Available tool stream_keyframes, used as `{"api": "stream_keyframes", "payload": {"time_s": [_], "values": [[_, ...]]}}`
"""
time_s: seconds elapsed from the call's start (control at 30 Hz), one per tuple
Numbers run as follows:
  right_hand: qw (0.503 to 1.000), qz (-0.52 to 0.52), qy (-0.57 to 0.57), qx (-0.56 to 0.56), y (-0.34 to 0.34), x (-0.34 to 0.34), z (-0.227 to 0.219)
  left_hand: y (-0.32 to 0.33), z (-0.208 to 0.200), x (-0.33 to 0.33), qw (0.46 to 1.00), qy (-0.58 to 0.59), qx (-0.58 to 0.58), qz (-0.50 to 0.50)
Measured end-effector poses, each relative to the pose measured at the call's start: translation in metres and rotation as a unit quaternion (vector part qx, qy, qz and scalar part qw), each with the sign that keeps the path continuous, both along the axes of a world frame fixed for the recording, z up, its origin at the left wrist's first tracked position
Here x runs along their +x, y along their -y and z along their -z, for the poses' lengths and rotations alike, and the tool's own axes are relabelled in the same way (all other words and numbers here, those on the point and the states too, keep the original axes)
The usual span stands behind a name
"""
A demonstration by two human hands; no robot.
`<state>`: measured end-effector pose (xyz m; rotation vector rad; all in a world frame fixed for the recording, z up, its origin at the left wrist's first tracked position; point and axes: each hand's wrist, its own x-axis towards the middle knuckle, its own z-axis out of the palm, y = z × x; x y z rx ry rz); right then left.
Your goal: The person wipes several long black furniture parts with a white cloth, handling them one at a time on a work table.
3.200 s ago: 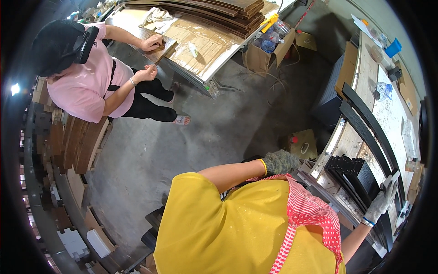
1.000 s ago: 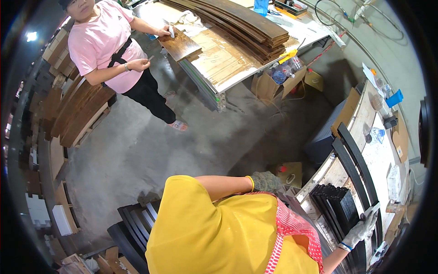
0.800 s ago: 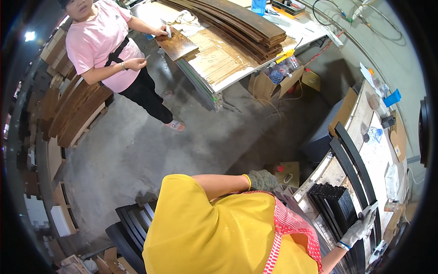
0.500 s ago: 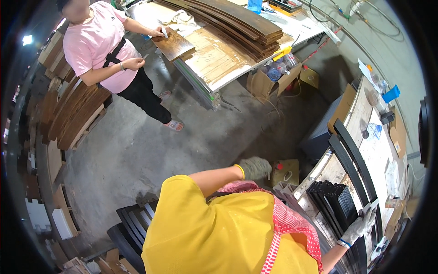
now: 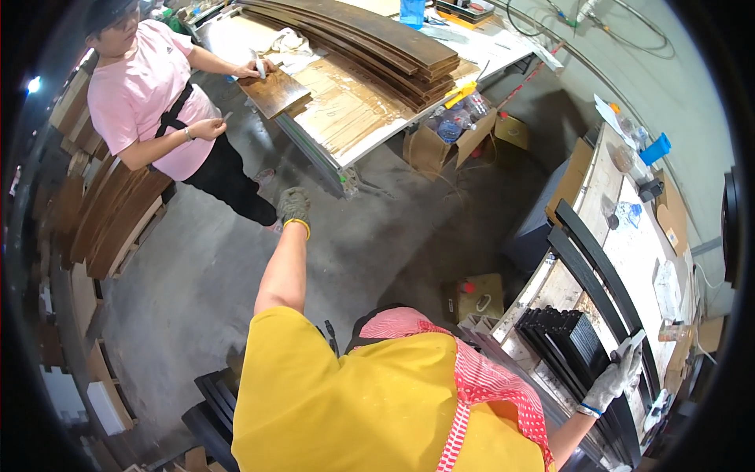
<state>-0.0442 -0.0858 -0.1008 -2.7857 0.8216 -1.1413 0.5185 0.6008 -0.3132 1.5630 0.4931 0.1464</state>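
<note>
My left hand [image 5: 295, 206], in a grey-green glove with a yellow cuff, is stretched out over the floor toward the other person; whether its fingers are curled or straight is unclear. At the right bench my right hand [image 5: 617, 374], in a pale grey glove, rests by the long black curved slats [image 5: 602, 263]. A pale piece seems to lie at its fingertips, hard to tell from the glove. Beside that hand lies a stack of shorter black slats [image 5: 562, 346]. A co-worker in a pink shirt [image 5: 153, 86] holds a small white thing over a brown board [image 5: 275, 90].
Brown curved boards [image 5: 370, 39] are stacked on the far table [image 5: 342, 149]. Under it stands a cardboard box [image 5: 440, 145] of plastic bottles. A metal can [image 5: 478, 297] sits near the bench. More black pieces [image 5: 216, 397] are at lower left, and brown boards [image 5: 118, 212] at far left.
My left hand has swung left and outward from beside my body, with the arm now extended. The whole view has shifted slightly. My right hand stays by the black slats.
</note>
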Motion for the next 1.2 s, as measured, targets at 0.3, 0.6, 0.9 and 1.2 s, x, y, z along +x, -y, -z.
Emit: {"api": "stream_keyframes", "payload": {"time_s": [0.3, 0.6, 0.9, 1.2], "values": [[0.995, -0.024, 0.042, 0.088, 0.002, -0.001, 0.005, 0.032, 0.064, -0.022, 0.95, -0.101, -0.287, -0.073], [0.99, 0.105, -0.066, -0.064, 0.006, -0.009, -0.005, 0.025, -0.056, 0.051, 0.991, 0.035, -0.12, -0.044], [0.992, 0.082, -0.041, 0.082, -0.022, 0.012, -0.029, 0.014, -0.115, 0.099, 0.998, 0.005, -0.061, -0.034], [0.987, 0.112, -0.081, -0.082, 0.004, -0.005, -0.012, 0.045, -0.004, 0.033, 0.988, -0.001, -0.143, 0.053]]}}
